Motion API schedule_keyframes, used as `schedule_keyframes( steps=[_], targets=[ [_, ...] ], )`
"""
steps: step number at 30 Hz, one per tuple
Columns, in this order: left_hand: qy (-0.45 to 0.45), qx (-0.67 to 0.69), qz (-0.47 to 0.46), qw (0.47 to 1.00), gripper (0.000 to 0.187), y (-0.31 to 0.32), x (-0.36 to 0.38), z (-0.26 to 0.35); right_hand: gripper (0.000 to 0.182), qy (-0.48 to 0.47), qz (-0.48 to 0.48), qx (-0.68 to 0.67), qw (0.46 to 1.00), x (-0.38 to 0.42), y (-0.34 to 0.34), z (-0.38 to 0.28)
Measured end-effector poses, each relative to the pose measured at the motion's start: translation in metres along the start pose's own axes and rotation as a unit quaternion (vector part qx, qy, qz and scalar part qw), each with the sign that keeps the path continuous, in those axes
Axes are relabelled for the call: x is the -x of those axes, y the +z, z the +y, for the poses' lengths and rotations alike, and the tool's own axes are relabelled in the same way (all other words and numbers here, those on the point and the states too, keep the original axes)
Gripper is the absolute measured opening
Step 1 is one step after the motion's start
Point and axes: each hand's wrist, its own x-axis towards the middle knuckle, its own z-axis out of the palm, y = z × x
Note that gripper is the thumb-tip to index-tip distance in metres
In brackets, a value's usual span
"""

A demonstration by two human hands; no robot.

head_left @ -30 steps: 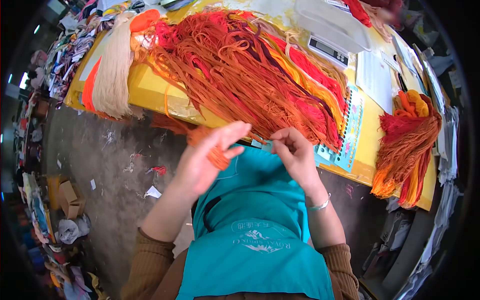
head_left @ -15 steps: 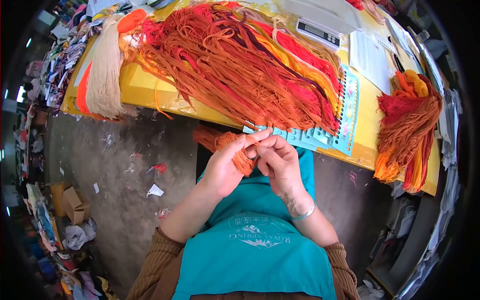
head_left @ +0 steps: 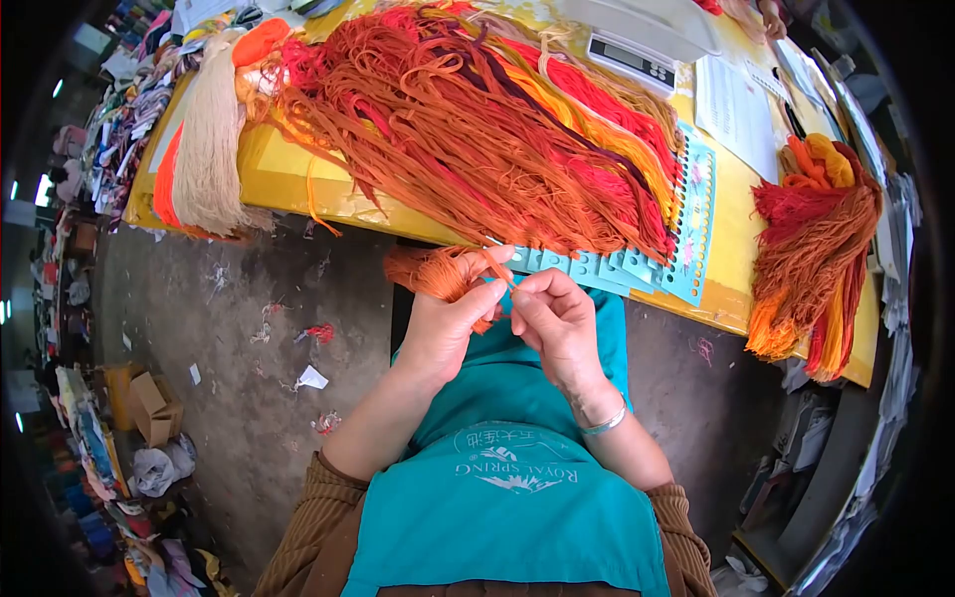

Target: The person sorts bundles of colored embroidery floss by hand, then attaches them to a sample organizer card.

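My left hand (head_left: 448, 318) is closed around a bundle of rust-orange yarn (head_left: 423, 276), whose loose part hangs out to the left over the wrist side. A thin strand of the same yarn stretches from it to my right hand (head_left: 557, 323), where thumb and fingertips pinch it. Just beyond my hands, a large spread of rust, red, yellow and dark purple yarn (head_left: 448, 119) covers the table. Punched light-blue cards (head_left: 688, 229) lie under its near right end.
The yellow table (head_left: 721, 298) has its front edge just past my hands. A digital scale (head_left: 632, 65), paper sheets (head_left: 734, 109), a second yarn bundle (head_left: 816, 249) and beige skeins (head_left: 209, 149) rest on it. A cardboard box (head_left: 154, 408) stands on the floor at left.
My left hand has turned and shifted slightly left, with the yarn bundle now lying further over it. A strand now shows between both hands. Another person's hand appears at the top right.
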Motion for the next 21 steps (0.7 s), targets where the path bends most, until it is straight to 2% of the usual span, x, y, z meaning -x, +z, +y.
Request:
schedule_keyframes(
  steps=[14, 16, 17, 21],
  targets=[
    [-0.005, -0.020, -0.004, 1.000, 0.034, 0.000, -0.001, -0.004, 0.002, 0.005, -0.001, -0.028, 1.000, -0.003, -0.003, -0.001],
    [0.040, 0.031, -0.005, 0.999, 0.035, 0.006, -0.002, -0.004, 0.003, 0.008, 0.002, -0.038, 0.999, -0.004, -0.003, -0.001],
    [-0.002, 0.070, -0.045, 0.997, 0.039, 0.001, -0.002, -0.002, 0.003, 0.008, 0.002, -0.038, 0.999, -0.005, -0.002, -0.003],
    [-0.023, 0.101, -0.057, 0.993, 0.051, 0.004, -0.003, -0.004, 0.009, 0.029, 0.000, 0.009, 1.000, -0.008, 0.004, -0.012]
  ],
)
